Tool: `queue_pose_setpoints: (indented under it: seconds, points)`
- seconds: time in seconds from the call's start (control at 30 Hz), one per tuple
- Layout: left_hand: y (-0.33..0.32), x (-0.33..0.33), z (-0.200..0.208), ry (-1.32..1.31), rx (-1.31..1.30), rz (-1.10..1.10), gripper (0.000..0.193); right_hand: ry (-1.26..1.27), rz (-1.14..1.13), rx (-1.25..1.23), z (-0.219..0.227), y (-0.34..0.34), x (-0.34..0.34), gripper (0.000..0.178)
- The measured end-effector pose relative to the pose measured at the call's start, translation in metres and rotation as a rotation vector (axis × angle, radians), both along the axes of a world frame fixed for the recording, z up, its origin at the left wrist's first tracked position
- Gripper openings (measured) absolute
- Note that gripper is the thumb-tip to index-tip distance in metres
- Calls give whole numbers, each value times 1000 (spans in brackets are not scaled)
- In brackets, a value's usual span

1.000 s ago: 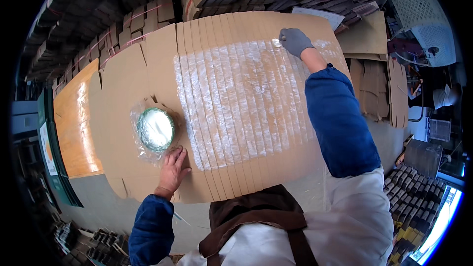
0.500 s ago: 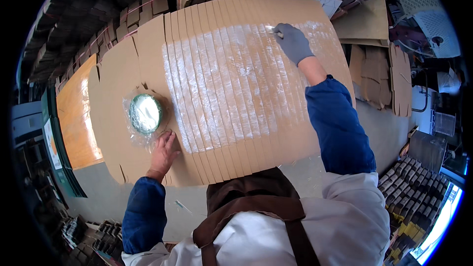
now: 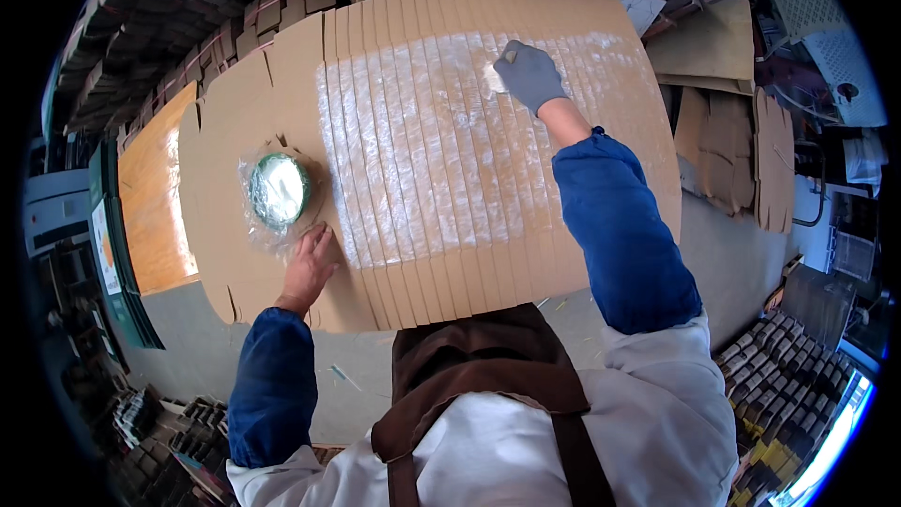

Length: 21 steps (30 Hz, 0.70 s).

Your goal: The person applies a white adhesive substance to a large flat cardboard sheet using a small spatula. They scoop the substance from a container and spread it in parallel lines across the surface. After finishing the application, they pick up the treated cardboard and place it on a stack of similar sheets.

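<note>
right hand (image 3: 531, 75), grey glove, over far part of cardboard (image 3: 235, 122). fingers clenched, seem to be grasping a pale thing (image 3: 495, 78); mostly hidden by glove, can't tell its kind. left hand (image 3: 308, 270), bare, at near side of cardboard. fingers released, slightly spread, laid down on the surface, grasping nothing.

cardboard: many flat sheets, overlapped like shingles, spread across the middle of the view; right part shows a row of narrow strips, left part a wider bare area with slits at its edges. shiny whitish coat (image 3: 413, 150) runs over the strips in a wide band; far and near ends of the strips bare. gloved hand is within this band, toward its far edge.

tub (image 3: 282, 190), round, green rim, bright inside, on left part of cardboard, just beyond left fingertips. clear plastic (image 3: 258, 230) crumpled around it.

blue sleeves (image 3: 619, 235) on both forearms, brown apron (image 3: 483, 376) at near edge. orange-brown board (image 3: 155, 197) left of cardboard. cardboard stacks (image 3: 314, 0) behind. grey floor (image 3: 366, 366) below, small scraps on it. pale perforated crate (image 3: 826, 38) far right.
</note>
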<state>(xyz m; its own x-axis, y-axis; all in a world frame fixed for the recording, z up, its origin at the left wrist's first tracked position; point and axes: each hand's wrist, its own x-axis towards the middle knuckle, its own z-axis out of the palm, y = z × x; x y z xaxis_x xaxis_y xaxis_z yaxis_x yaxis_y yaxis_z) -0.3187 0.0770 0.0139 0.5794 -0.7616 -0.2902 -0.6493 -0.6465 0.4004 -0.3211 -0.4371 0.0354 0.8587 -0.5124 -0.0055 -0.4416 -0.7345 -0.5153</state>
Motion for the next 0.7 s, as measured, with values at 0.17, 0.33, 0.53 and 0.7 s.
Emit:
queue_pose_setpoints:
  seconds: [0.17, 0.33, 0.53, 0.7]
  points:
    - [10, -3, -6, 38, 32, 51, 77, 20, 14, 109, 11, 5, -17, 28]
    - [7, -1, -9, 37, 20, 29, 80, 16, -57, -9, 10, -12, -31, 28]
    - [7, -1, -9, 42, 17, 32, 81, 108, -53, -78, 2, -8, -52, 25]
    - [12, 0, -10, 16, 10, 5, 80, 79, 15, 54, 15, 31, -86, 25]
